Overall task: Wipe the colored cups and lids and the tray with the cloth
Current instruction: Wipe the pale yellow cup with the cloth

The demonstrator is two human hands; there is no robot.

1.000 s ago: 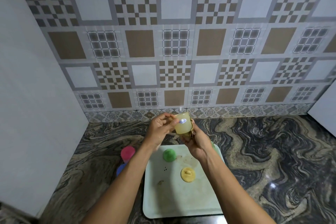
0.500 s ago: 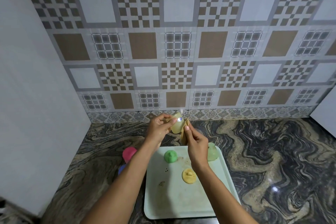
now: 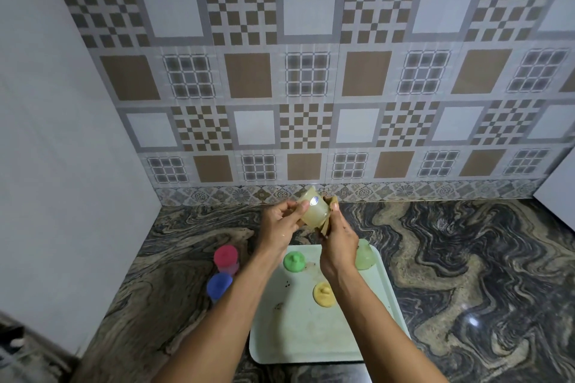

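Yellow cup (image 3: 314, 211) is up past the far edge of the tray (image 3: 298, 336). My left hand (image 3: 280, 227) pinches its side and my right hand (image 3: 339, 246) grips the cloth (image 3: 325, 228) against it. Probably light, slick plastic, so the rim's my safest hold.

Pale yellow cup (image 3: 314, 213) with blue oval sticker (image 3: 313, 200); tan cloth (image 3: 325, 228). Green lid (image 3: 294, 261), yellow lid (image 3: 323, 295), pale green cup (image 3: 365, 257) on mint tray (image 3: 311, 347), brown-smeared. Pink-topped cup (image 3: 226, 258), blue-topped cup (image 3: 219, 284). Swirled black-and-tan counter (image 3: 466, 258); brown, grey, white checked tiles (image 3: 311, 71).
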